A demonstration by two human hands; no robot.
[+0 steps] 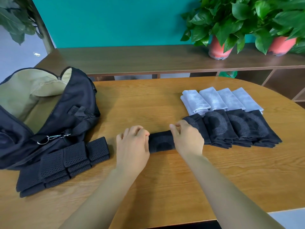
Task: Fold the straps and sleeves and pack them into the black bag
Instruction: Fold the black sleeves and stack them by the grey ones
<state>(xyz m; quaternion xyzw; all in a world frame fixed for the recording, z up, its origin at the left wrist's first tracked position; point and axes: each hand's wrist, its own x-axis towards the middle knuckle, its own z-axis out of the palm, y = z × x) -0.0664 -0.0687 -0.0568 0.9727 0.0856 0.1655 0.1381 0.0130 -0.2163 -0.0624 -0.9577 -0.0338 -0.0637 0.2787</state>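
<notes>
A black knit sleeve (161, 141) lies folded on the wooden table (148, 104), between my hands. My left hand (132, 144) pinches its left end and my right hand (187, 138) grips its right end. To the right lies a row of several folded black sleeves (237, 129), and behind them a row of several folded grey sleeves (221, 100). Several folded perforated black straps (66, 162) lie at the front left, against the black bag (69, 103). The bag stands open at the far left and shows a tan lining.
A long wooden shelf (148, 58) runs behind the table, with two potted green plants (221, 27) in red pots at its right. The table's curved edge runs along the right and front.
</notes>
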